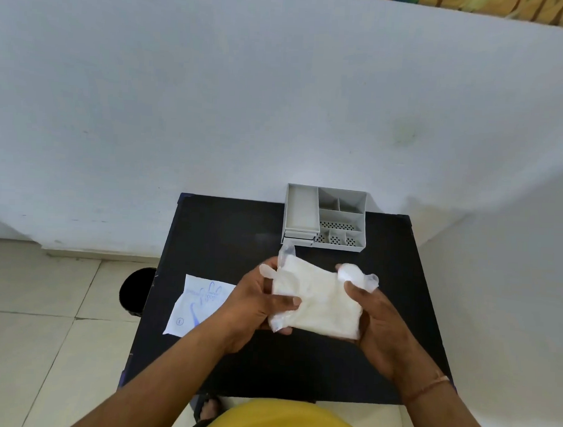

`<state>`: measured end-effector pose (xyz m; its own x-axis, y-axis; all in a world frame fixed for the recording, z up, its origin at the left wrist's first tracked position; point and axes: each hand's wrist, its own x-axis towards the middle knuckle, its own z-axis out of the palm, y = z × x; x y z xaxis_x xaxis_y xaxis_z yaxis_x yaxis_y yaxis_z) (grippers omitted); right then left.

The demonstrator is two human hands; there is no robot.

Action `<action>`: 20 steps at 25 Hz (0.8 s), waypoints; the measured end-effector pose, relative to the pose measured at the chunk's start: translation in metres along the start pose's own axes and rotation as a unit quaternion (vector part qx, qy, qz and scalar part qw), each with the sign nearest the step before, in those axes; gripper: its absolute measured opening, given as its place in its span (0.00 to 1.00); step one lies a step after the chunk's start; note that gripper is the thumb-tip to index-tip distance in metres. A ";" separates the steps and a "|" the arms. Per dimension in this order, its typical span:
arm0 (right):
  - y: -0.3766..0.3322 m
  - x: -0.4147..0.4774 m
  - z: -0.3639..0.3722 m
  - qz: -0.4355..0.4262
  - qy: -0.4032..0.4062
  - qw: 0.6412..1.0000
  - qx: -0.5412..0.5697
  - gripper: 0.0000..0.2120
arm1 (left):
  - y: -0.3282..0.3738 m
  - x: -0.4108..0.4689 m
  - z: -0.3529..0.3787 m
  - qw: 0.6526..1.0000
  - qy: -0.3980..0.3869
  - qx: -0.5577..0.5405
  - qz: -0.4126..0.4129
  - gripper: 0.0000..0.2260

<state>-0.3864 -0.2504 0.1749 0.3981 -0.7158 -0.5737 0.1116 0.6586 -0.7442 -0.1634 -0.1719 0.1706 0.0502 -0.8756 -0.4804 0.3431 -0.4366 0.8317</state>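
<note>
A soft white packet in clear plastic wrap (321, 299) is held above the black table (227, 236) between both hands. My left hand (253, 304) grips its left edge, thumb lying across the front. My right hand (370, 317) holds the right edge, fingers curled round the back and thumb on top. Loose ends of clear plastic stick out at the upper left and upper right corners of the packet.
A grey desk organiser (325, 217) with several compartments stands at the table's far edge by the white wall. A white paper wrapper with a blue hand print (195, 303) lies on the table's left side. A dark round object (136, 291) sits on the tiled floor to the left.
</note>
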 end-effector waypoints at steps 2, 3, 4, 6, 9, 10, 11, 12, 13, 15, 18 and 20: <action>-0.003 0.003 -0.003 0.005 -0.020 1.000 0.019 0.22 | 0.002 -0.005 0.003 0.999 0.005 0.022 0.039 0.36; -0.004 0.004 -0.005 0.004 -0.032 0.999 0.019 0.22 | 0.002 -0.008 0.004 0.998 0.005 0.032 0.056 0.35; -0.005 0.006 -0.006 0.005 -0.046 0.999 0.016 0.24 | 0.003 -0.011 0.005 0.997 0.009 0.037 0.072 0.32; -0.006 0.010 -0.005 0.009 -0.064 0.998 -0.002 0.31 | 0.010 -0.019 0.007 0.997 0.014 0.005 0.071 0.21; -0.004 0.014 -0.002 -0.001 -0.075 0.997 -0.032 0.34 | 0.016 -0.025 0.002 0.999 0.023 -0.033 0.019 0.22; -0.004 0.014 0.000 -0.005 -0.076 0.996 -0.040 0.33 | 0.016 -0.024 -0.001 0.999 0.029 -0.006 0.020 0.16; -0.003 0.014 0.001 -0.010 -0.078 0.996 -0.052 0.31 | 0.014 -0.021 -0.004 0.999 0.028 0.027 0.025 0.11; -0.003 0.014 0.003 -0.011 -0.083 0.995 -0.062 0.28 | 0.012 -0.018 -0.007 0.997 0.029 0.060 0.031 0.10; -0.005 0.013 0.006 -0.010 -0.082 0.994 -0.070 0.24 | 0.010 -0.015 -0.010 0.995 0.038 0.079 0.036 0.10; -0.010 0.010 0.010 0.007 -0.086 0.995 -0.047 0.15 | 0.008 -0.010 -0.013 0.993 0.066 0.087 0.044 0.10; -0.022 0.001 0.013 0.060 -0.075 0.994 0.058 0.30 | 0.010 -0.009 -0.011 0.992 0.093 0.057 0.065 0.11; -0.026 -0.005 0.017 0.042 -0.081 0.993 0.079 0.27 | 0.010 -0.008 -0.010 0.991 0.100 0.035 0.081 0.12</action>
<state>-0.3756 -0.2602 0.2034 0.5516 -0.6185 -0.5596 0.2079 0.7517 -0.6259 -0.1510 -0.1671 0.1798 0.2860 -0.8803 -0.3786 0.2494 -0.3131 0.9164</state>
